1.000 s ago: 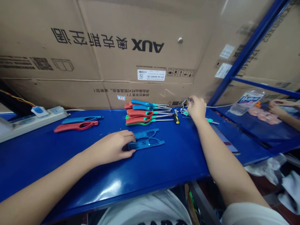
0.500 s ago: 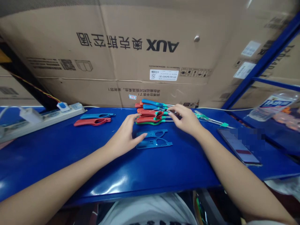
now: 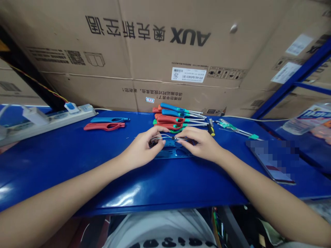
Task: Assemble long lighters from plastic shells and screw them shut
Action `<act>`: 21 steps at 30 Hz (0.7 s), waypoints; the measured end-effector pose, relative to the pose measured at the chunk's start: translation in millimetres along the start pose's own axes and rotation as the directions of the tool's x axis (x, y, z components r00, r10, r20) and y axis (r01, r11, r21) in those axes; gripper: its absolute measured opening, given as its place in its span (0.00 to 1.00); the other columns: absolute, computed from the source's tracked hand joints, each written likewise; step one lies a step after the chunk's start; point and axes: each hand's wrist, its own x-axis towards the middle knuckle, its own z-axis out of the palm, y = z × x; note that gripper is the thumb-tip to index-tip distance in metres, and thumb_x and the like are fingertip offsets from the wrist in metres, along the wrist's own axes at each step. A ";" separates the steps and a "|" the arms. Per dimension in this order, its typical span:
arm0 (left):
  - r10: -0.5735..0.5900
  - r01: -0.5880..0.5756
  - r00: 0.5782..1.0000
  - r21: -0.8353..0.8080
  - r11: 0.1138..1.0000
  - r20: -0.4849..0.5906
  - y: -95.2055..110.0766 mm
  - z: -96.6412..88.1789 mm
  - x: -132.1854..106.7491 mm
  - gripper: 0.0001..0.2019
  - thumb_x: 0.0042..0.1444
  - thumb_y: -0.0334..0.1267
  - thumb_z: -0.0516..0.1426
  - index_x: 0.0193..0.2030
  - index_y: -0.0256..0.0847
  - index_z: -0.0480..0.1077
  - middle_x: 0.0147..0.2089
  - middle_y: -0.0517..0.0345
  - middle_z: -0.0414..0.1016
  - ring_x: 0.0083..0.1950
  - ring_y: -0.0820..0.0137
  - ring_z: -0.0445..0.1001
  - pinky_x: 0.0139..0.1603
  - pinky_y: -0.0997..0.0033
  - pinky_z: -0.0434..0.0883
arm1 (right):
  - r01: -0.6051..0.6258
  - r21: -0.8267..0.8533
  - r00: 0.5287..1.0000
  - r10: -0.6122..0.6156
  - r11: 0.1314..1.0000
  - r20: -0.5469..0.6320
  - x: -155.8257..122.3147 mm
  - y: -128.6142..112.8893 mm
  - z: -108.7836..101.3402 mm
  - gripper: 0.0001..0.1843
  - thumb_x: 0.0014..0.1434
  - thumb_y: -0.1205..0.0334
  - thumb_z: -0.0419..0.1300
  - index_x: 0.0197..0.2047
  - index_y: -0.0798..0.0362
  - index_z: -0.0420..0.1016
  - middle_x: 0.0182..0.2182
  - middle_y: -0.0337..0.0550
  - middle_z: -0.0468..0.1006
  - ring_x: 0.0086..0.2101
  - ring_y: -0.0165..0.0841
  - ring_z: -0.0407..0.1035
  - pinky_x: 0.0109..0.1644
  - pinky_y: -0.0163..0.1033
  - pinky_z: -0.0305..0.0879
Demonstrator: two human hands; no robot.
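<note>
My right hand (image 3: pixel 201 142) pinches a slim part with a small dark end, over the blue plastic handle shells (image 3: pixel 169 154) on the table. From that end thin pale wires (image 3: pixel 161 136) loop across to my left hand (image 3: pixel 144 146), whose curled fingers and thumb close round them. The fingers hide much of the part. Just beyond both hands lies a bunch of long-nosed lighters, with red handles (image 3: pixel 169 119), blue handles (image 3: pixel 172 106) and metal rods (image 3: pixel 195 120) with green pieces.
A blue shell (image 3: pixel 108 120) and a red shell (image 3: pixel 103 126) lie left, near a white power strip (image 3: pixel 58 122). To the right are a yellow-black tool (image 3: pixel 211 129), metal rods with green pieces (image 3: pixel 239 131), a phone (image 3: pixel 274 168) and a plastic bottle (image 3: pixel 301 120). Cardboard (image 3: pixel 144 69) stands behind.
My right hand has drawn back from the lighter bunch with a slim wired part. Both hands have come closer together, over the blue shells, and my left hand has closed on the wires.
</note>
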 end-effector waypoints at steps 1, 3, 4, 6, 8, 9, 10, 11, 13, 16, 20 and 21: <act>0.025 -0.024 1.000 0.033 0.999 -0.005 1.7 -0.5 -0.4 0.16 0.64 0.40 0.57 0.57 0.40 0.69 0.32 0.61 0.72 0.31 0.72 0.71 0.34 0.70 0.70 | -0.002 -0.008 1.000 0.002 1.000 -0.012 -2.6 1.9 2.7 0.09 0.68 0.60 0.58 0.48 0.51 0.77 0.41 0.46 0.81 0.40 0.34 0.75 0.43 0.39 0.70; 0.064 -0.062 0.998 0.076 0.995 -0.019 3.5 -0.8 -0.8 0.16 0.63 0.40 0.59 0.56 0.40 0.71 0.33 0.61 0.73 0.31 0.72 0.71 0.35 0.71 0.70 | 0.010 -0.030 1.000 -0.011 1.000 -0.022 -6.4 4.1 7.2 0.10 0.69 0.61 0.57 0.49 0.51 0.77 0.42 0.47 0.81 0.41 0.34 0.75 0.43 0.39 0.70; 0.075 -0.072 0.997 0.086 0.994 -0.032 3.4 -0.6 -0.9 0.16 0.62 0.41 0.60 0.55 0.41 0.73 0.34 0.61 0.75 0.32 0.72 0.72 0.36 0.71 0.71 | 0.026 -0.043 0.999 -0.027 0.999 -0.029 -7.5 4.6 9.0 0.10 0.69 0.61 0.57 0.49 0.51 0.77 0.42 0.47 0.81 0.41 0.34 0.75 0.43 0.39 0.71; 0.095 -0.088 0.993 0.101 0.991 -0.068 1.4 0.6 -0.8 0.15 0.61 0.42 0.62 0.53 0.41 0.75 0.40 0.58 0.80 0.36 0.70 0.76 0.40 0.71 0.73 | 0.065 -0.062 0.996 -0.069 0.996 -0.059 -8.3 4.7 11.6 0.09 0.69 0.62 0.57 0.49 0.52 0.76 0.41 0.47 0.81 0.41 0.34 0.75 0.42 0.39 0.71; 0.122 -0.111 0.988 0.116 0.987 -0.095 -1.8 2.0 -0.6 0.13 0.61 0.41 0.63 0.51 0.42 0.77 0.45 0.56 0.82 0.42 0.68 0.79 0.46 0.70 0.74 | 0.093 -0.070 0.990 -0.100 0.993 -0.097 -8.4 4.4 13.3 0.09 0.68 0.63 0.58 0.49 0.53 0.76 0.40 0.47 0.81 0.40 0.34 0.75 0.41 0.38 0.71; 0.137 -0.123 0.985 0.123 0.985 -0.106 -3.3 2.6 -0.5 0.12 0.61 0.41 0.63 0.49 0.41 0.78 0.46 0.56 0.83 0.45 0.68 0.80 0.48 0.70 0.75 | 0.101 -0.073 0.989 -0.108 0.992 -0.101 -8.5 4.2 13.8 0.09 0.68 0.63 0.58 0.48 0.53 0.76 0.40 0.47 0.81 0.39 0.34 0.75 0.41 0.38 0.71; 0.150 -0.135 0.982 0.128 0.982 -0.113 -4.5 3.2 -0.4 0.10 0.61 0.40 0.63 0.47 0.41 0.79 0.46 0.56 0.83 0.46 0.67 0.81 0.50 0.70 0.75 | 0.106 -0.077 0.989 -0.113 0.991 -0.097 -8.6 3.9 14.2 0.08 0.68 0.64 0.58 0.48 0.53 0.76 0.40 0.47 0.81 0.39 0.33 0.75 0.41 0.38 0.72; 0.161 -0.146 0.980 0.131 0.981 -0.119 -5.5 3.8 -0.4 0.09 0.61 0.39 0.63 0.46 0.41 0.80 0.46 0.56 0.84 0.45 0.67 0.81 0.50 0.70 0.75 | 0.109 -0.081 0.989 -0.116 0.991 -0.090 -8.8 3.5 14.4 0.08 0.68 0.64 0.58 0.48 0.53 0.76 0.40 0.47 0.81 0.39 0.33 0.75 0.41 0.38 0.72; 0.181 -0.164 0.974 0.130 0.978 -0.135 -6.3 4.6 -0.7 0.07 0.60 0.38 0.64 0.43 0.41 0.81 0.43 0.56 0.84 0.43 0.68 0.82 0.48 0.71 0.76 | 0.119 -0.091 0.990 -0.125 0.989 -0.071 -9.2 2.3 14.6 0.09 0.68 0.64 0.58 0.48 0.54 0.77 0.40 0.47 0.81 0.39 0.33 0.76 0.41 0.37 0.72; 0.215 -0.195 0.964 0.133 0.972 -0.155 -6.5 5.7 -1.9 0.05 0.60 0.37 0.65 0.41 0.40 0.82 0.40 0.56 0.85 0.40 0.68 0.82 0.44 0.72 0.77 | 0.137 -0.098 0.989 -0.142 0.986 -0.041 -9.1 0.0 14.7 0.09 0.69 0.64 0.57 0.49 0.54 0.77 0.40 0.47 0.81 0.39 0.33 0.76 0.41 0.37 0.73; 0.254 -0.233 0.954 0.141 0.962 -0.156 -7.4 6.7 -3.8 0.06 0.59 0.35 0.65 0.43 0.40 0.82 0.41 0.55 0.85 0.39 0.69 0.82 0.42 0.74 0.76 | 0.150 -0.105 0.988 -0.153 0.983 -0.018 -8.3 -1.9 15.9 0.10 0.70 0.63 0.56 0.49 0.55 0.77 0.41 0.48 0.82 0.39 0.33 0.76 0.41 0.37 0.73; 0.267 -0.246 0.951 0.142 0.959 -0.156 -7.8 6.9 -4.1 0.07 0.59 0.35 0.65 0.44 0.40 0.82 0.41 0.55 0.85 0.39 0.70 0.82 0.42 0.74 0.76 | 0.153 -0.104 0.988 -0.156 0.983 -0.017 -8.3 -2.2 16.3 0.10 0.70 0.63 0.56 0.49 0.55 0.77 0.41 0.48 0.82 0.39 0.33 0.76 0.41 0.37 0.73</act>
